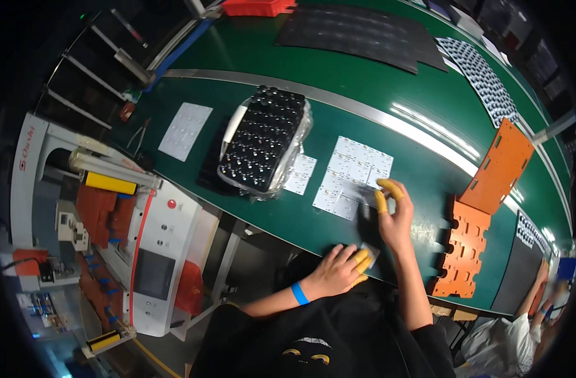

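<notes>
on the table (429,201), a black tray (245,184) with clear film around it holds rows of small shiny domed parts (261,135). the right hand (398,217) is over white circuit boards (336,181) right of the tray, its yellow-capped fingers bent; whether they pinch anything is unclear. the left hand (337,271), back upward, curls its fingers at a small pale piece (372,254); i cannot tell if they grip it.

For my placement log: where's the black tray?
In the head view, the black tray is left of centre, between a white sheet on its left and white boards on its right.
</notes>
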Available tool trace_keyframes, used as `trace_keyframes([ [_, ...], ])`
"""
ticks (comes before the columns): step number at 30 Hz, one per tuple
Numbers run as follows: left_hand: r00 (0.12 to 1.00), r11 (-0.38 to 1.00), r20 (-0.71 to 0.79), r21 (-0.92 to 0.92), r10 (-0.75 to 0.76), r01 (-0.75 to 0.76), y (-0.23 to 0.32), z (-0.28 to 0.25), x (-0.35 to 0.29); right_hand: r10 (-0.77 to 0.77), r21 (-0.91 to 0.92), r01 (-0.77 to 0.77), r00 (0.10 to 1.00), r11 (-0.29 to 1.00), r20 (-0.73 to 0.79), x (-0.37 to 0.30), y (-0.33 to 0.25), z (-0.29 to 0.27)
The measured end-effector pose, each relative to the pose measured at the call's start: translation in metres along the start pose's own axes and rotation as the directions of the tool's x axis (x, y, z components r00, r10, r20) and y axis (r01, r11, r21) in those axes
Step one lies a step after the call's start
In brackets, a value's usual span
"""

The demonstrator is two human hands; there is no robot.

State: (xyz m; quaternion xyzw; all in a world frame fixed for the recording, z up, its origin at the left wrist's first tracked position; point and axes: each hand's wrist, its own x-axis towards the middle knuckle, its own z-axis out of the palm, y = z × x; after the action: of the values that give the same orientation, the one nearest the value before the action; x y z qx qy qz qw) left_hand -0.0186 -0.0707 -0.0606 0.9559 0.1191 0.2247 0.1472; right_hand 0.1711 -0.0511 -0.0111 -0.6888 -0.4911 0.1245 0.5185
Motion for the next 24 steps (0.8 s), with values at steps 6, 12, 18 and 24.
trace_keyframes([
  [6,0.995,0.996,-0.071,-0.044,0.075,-0.078,-0.014,-0.018,-0.03,-0.322,0.166,0.296,0.933,0.941,0.161,0.061,-0.057,0.073],
  [12,0.912,0.991,-0.402,-0.123,-0.088,0.042,-0.011,-0.057,-0.039,-0.424,0.077,0.417,0.884,0.906,0.198,0.134,-0.085,0.135],
  [18,0.775,0.863,-0.419,-0.395,-0.474,0.314,-0.007,-0.059,-0.05,-0.319,-0.331,0.457,0.862,0.826,0.394,0.151,-0.095,0.157],
  [24,0.644,0.662,-0.322,-0.636,-0.694,0.396,-0.014,-0.042,-0.043,-0.342,-0.291,0.424,0.893,0.858,0.294,0.151,-0.093,0.151],
])
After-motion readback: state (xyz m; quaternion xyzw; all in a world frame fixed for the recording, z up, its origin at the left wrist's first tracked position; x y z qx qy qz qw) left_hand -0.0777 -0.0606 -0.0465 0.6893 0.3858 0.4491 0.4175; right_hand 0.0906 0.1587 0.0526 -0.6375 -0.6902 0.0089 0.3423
